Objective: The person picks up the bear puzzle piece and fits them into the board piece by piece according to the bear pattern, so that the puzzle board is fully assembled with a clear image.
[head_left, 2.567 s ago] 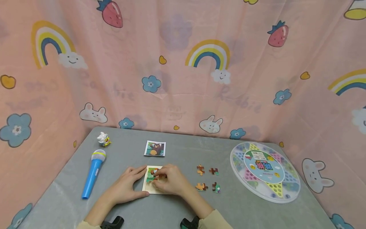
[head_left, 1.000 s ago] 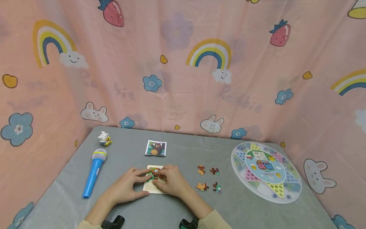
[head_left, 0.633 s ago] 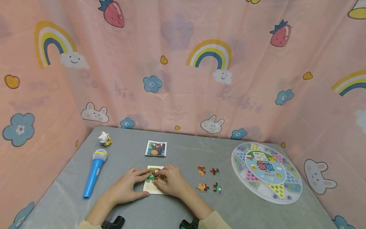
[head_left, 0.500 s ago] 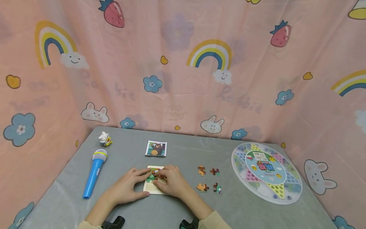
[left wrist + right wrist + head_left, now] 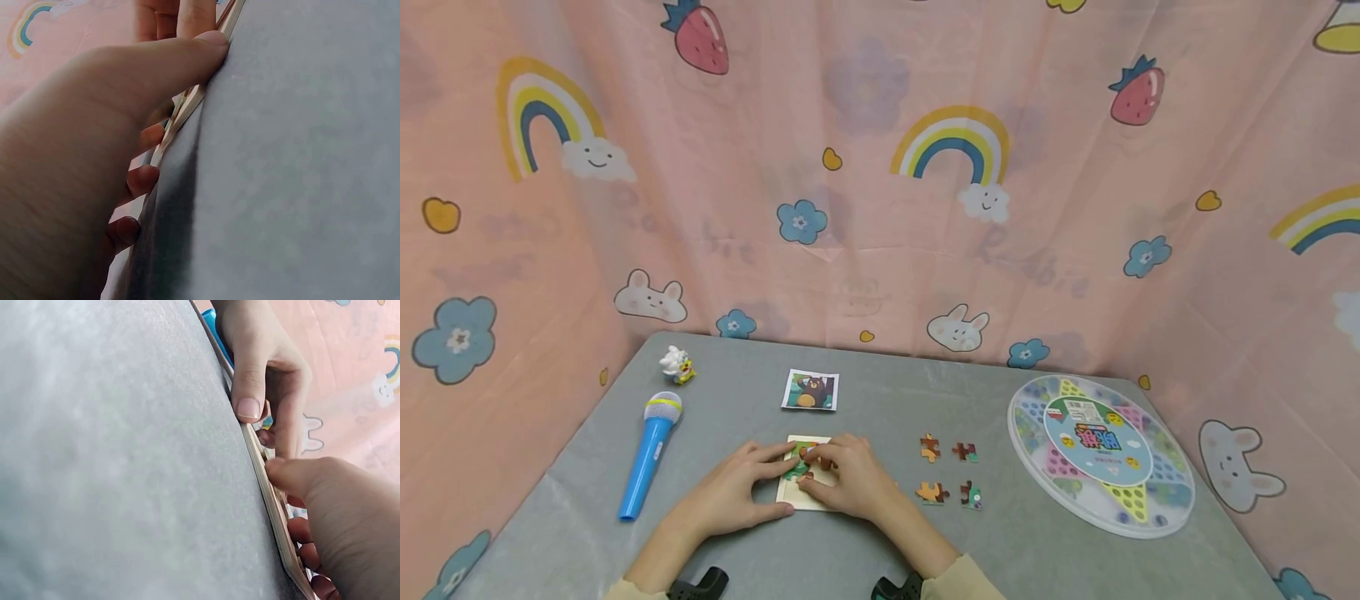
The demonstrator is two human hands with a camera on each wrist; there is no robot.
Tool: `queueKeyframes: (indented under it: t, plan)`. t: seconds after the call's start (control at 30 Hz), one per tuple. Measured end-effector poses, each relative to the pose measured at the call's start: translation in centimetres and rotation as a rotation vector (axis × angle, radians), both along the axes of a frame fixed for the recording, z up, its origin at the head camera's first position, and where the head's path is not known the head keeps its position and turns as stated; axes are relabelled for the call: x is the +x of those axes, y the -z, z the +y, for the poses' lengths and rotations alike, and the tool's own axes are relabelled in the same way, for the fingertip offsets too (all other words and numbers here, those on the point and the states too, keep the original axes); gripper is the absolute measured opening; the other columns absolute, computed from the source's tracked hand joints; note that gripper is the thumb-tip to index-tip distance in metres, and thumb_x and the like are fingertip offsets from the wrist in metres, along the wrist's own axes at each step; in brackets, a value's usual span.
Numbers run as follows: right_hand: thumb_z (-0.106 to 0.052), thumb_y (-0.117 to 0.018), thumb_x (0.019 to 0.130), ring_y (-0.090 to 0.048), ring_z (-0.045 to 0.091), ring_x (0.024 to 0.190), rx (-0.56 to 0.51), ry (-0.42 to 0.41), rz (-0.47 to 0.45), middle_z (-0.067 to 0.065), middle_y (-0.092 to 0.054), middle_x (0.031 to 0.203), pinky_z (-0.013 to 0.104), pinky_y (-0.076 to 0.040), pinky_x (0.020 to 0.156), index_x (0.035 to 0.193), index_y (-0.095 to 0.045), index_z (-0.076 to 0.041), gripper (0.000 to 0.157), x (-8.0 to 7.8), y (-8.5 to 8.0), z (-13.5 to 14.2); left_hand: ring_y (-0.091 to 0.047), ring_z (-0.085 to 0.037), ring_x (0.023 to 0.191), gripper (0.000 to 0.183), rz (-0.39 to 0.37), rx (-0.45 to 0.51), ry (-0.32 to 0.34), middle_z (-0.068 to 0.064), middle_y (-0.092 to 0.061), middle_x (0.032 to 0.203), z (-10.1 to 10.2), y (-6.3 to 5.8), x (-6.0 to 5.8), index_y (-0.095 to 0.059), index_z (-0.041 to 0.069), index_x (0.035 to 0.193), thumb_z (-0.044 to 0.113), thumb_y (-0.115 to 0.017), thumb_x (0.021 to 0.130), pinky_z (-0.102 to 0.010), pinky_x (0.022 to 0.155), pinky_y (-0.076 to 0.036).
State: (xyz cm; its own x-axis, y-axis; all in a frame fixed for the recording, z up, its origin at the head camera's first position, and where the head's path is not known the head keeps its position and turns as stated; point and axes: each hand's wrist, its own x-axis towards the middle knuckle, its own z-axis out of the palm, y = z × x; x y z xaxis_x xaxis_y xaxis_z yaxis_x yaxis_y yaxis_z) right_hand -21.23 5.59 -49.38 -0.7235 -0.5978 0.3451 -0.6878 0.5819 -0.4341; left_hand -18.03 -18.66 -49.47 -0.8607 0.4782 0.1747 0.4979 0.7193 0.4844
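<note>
A small cream puzzle board (image 5: 792, 495) lies on the grey table, with a partly covered green and brown picture in it. My left hand (image 5: 737, 490) holds the board at its left side, thumb at the near edge and index finger over the picture. My right hand (image 5: 859, 479) pinches a small puzzle piece against the board with thumb and fingers; the fingers hide most of that piece. In the left wrist view, the thumb (image 5: 181, 59) touches the board's edge. From the right wrist view, the board's wooden edge (image 5: 265, 490) lies flat on the table, both hands beside it.
Loose puzzle pieces (image 5: 932, 493) lie right of the board. Behind it is a bear picture card (image 5: 809, 391). A blue microphone (image 5: 649, 458) and a small white figurine (image 5: 677, 365) are at the left. A round Chinese checkers board (image 5: 1101, 454) occupies the right.
My left index finger has come from the board's upper left edge onto the picture. My right thumb has shifted slightly. The loose pieces stay where they were.
</note>
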Motion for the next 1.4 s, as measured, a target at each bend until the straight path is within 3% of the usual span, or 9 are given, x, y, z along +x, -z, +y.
queueKeyframes:
  t: [0.57, 0.97, 1.17, 1.4]
  plan:
    - [-0.026, -0.084, 0.092, -0.054, 0.004, 0.084, -0.03, 0.025, -0.037, -0.008, -0.068, 0.084, 0.03, -0.037, 0.082, 0.102, -0.083, -0.018, 0.013, 0.0, 0.2, -0.2, -0.054, -0.015, 0.114, 0.071, -0.019, -0.016, 0.001, -0.003, -0.058, 0.155, 0.0, 0.0, 0.0, -0.067, 0.017, 0.146, 0.059, -0.079, 0.091, -0.046, 0.093, -0.053]
    - [-0.029, -0.085, 0.093, -0.053, 0.003, 0.082, -0.025, 0.041, -0.052, -0.007, -0.067, 0.085, 0.029, -0.036, 0.081, 0.107, -0.082, -0.017, 0.019, 0.0, 0.2, -0.5, -0.05, -0.007, 0.107, 0.066, 0.012, -0.021, 0.019, 0.003, -0.058, 0.156, 0.1, 0.3, 0.2, -0.067, 0.019, 0.146, 0.052, -0.081, 0.091, -0.036, 0.087, -0.05]
    - [-0.027, -0.085, 0.093, -0.054, 0.005, 0.081, -0.028, 0.021, -0.053, -0.005, -0.068, 0.084, 0.03, -0.038, 0.081, 0.106, -0.082, -0.014, 0.019, 0.0, 0.0, -0.3, -0.05, -0.007, 0.107, 0.067, -0.009, -0.018, 0.016, 0.004, -0.056, 0.158, 0.2, 0.3, 0.2, -0.066, 0.02, 0.147, 0.053, -0.08, 0.091, -0.036, 0.087, -0.05]
    - [-0.021, -0.086, 0.091, -0.056, 0.007, 0.076, -0.06, -0.018, -0.087, -0.002, -0.069, 0.084, 0.02, -0.045, 0.072, 0.105, -0.081, -0.011, 0.017, -0.5, -0.8, 0.1, -0.047, -0.006, 0.104, 0.067, -0.028, -0.004, 0.009, 0.004, -0.055, 0.159, 0.2, 0.2, 0.1, -0.064, 0.021, 0.149, 0.051, -0.081, 0.091, -0.032, 0.084, -0.048]
